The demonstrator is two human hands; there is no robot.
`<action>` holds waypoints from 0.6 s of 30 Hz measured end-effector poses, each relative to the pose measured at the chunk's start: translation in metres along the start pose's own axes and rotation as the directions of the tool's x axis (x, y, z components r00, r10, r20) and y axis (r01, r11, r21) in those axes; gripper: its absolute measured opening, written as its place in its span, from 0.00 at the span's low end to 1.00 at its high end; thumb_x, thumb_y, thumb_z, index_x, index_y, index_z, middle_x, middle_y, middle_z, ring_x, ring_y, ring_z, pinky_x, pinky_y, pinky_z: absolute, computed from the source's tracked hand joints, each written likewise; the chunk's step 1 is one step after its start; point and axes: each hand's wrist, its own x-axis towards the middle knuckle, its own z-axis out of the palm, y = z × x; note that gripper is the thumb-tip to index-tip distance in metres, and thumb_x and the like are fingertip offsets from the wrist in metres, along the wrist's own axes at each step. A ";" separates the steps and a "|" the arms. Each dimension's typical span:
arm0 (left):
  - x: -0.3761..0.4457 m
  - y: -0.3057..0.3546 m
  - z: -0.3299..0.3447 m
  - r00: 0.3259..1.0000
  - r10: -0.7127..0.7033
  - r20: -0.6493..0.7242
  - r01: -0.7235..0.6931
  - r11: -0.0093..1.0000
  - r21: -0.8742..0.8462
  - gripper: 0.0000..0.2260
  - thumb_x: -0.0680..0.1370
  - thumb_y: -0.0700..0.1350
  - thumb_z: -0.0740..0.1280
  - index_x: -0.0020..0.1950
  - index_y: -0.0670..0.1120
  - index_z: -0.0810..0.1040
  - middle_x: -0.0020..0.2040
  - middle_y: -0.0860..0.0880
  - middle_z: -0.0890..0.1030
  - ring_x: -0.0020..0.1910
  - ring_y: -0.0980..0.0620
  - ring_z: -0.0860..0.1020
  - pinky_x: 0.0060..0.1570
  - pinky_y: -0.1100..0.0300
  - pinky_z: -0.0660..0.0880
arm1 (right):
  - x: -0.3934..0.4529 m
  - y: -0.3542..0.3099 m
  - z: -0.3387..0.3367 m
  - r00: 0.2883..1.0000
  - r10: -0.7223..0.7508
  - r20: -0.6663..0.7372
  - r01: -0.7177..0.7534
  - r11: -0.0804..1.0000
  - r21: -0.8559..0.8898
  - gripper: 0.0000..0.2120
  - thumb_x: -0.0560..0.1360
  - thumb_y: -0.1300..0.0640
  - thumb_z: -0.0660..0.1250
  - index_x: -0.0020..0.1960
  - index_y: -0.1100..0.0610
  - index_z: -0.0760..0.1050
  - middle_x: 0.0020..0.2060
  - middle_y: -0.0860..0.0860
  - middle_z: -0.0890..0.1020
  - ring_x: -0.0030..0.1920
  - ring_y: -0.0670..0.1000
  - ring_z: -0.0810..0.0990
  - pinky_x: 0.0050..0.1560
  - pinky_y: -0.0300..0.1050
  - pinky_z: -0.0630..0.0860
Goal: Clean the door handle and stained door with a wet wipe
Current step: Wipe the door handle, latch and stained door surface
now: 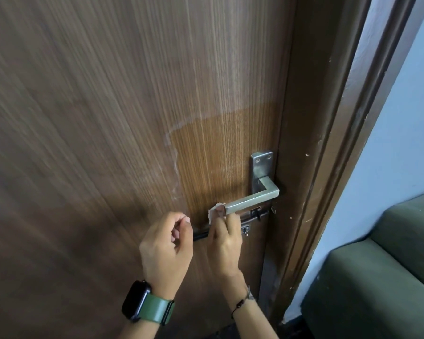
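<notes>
Head view: your left hand (165,248) is nearest, fingers (181,220) curled together, holding nothing you can see. Just past it, your right hand (224,243) pinches the white wet wipe (214,211) against the free end of the metal door handle (251,200). Behind both is the brown door (108,118), with a pale stain line (174,162).

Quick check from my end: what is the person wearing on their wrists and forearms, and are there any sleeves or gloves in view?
Both hands are bare, with no gloves or sleeves in view. The left wrist carries a smartwatch with a dark rectangular case on a green strap. The right wrist has a thin dark cord bracelet with a small bead, and a small dark marking beside it, too small to read.
</notes>
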 end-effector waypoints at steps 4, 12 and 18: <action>0.001 0.004 -0.003 0.998 0.022 -0.063 -0.023 1.000 -0.015 0.11 0.74 0.42 0.61 0.37 0.39 0.79 0.30 0.48 0.77 0.31 0.55 0.69 0.34 0.70 0.67 | 0.007 -0.030 0.002 0.999 -0.010 0.045 0.005 0.993 0.116 0.14 0.77 0.64 0.65 0.62 0.56 0.74 0.60 0.52 0.72 0.55 0.54 0.75 0.58 0.39 0.72; 0.019 0.009 -0.016 0.984 0.104 -0.143 -0.108 0.994 -0.015 0.09 0.74 0.40 0.62 0.38 0.37 0.79 0.30 0.48 0.77 0.31 0.55 0.70 0.36 0.72 0.67 | 0.088 -0.070 -0.005 0.942 -0.269 -0.201 0.293 0.951 0.100 0.11 0.74 0.69 0.68 0.57 0.68 0.78 0.57 0.56 0.72 0.52 0.56 0.77 0.56 0.39 0.73; 0.019 0.010 -0.010 0.989 0.100 -0.107 -0.101 0.995 0.001 0.10 0.74 0.40 0.62 0.38 0.37 0.79 0.29 0.46 0.78 0.29 0.57 0.70 0.35 0.73 0.66 | 0.118 -0.075 -0.016 0.891 -0.384 -0.244 0.403 0.915 0.032 0.05 0.75 0.68 0.67 0.49 0.66 0.81 0.47 0.57 0.83 0.47 0.54 0.78 0.42 0.42 0.78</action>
